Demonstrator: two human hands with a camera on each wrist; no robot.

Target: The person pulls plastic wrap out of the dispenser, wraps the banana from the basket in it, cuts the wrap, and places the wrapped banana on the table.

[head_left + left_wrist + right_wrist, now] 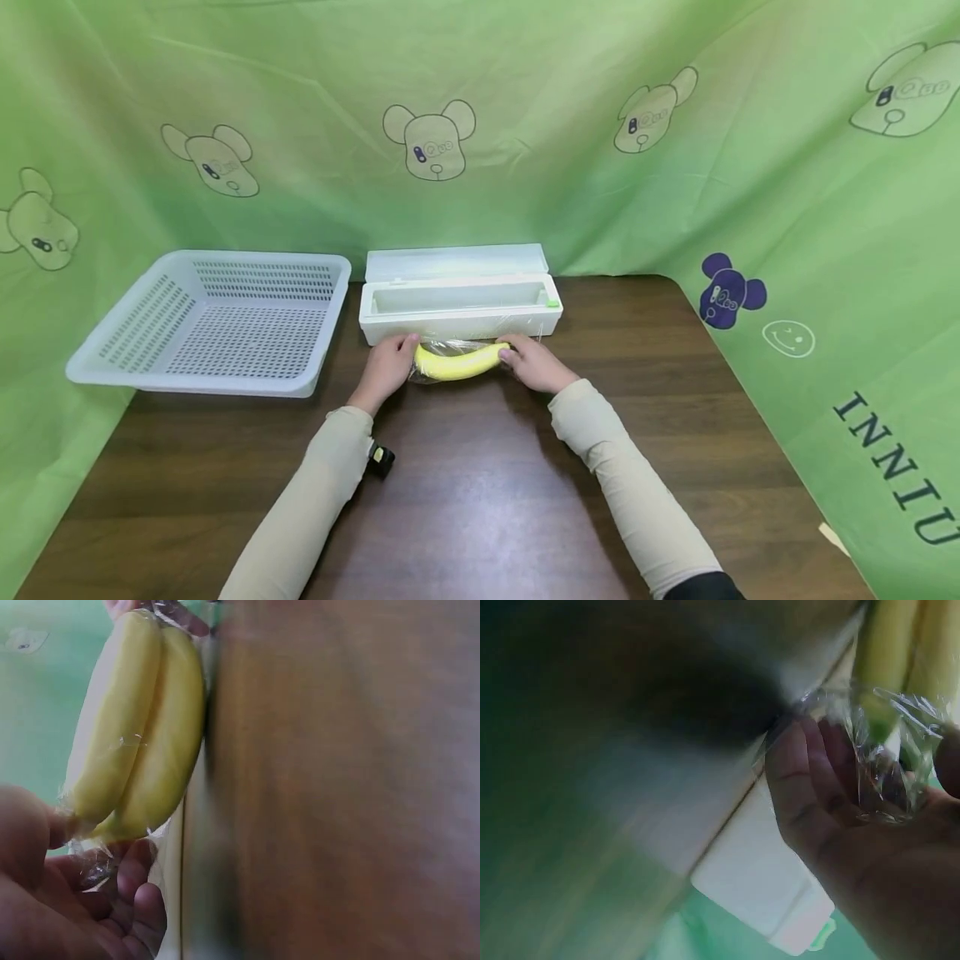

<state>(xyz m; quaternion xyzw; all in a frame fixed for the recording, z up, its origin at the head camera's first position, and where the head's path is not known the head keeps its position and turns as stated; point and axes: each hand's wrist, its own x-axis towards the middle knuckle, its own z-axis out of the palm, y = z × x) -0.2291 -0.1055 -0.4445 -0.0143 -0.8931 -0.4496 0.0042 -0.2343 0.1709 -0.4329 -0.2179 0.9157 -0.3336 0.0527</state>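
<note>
A yellow banana [457, 364] in clear cling film [889, 784] is held crosswise in front of a white film dispenser box [461, 323]. My left hand [386, 367] grips its left end, with the thumb on one side and the fingers curled beneath in the left wrist view. At the other end, my right hand [534, 364] pinches the wrapped tip, where loose, crumpled film bunches between thumb and fingers. Seen from the left wrist, the banana [135, 727] shows a long groove down its length, and the film clings to it with small wrinkles.
The dispenser's lid [457, 263] stands raised at the back, with a green piece [552, 304] at the box's right end. A white perforated basket [225, 383] sits at the left. Green printed cloth [525, 200] hangs behind the brown wooden table [465, 517].
</note>
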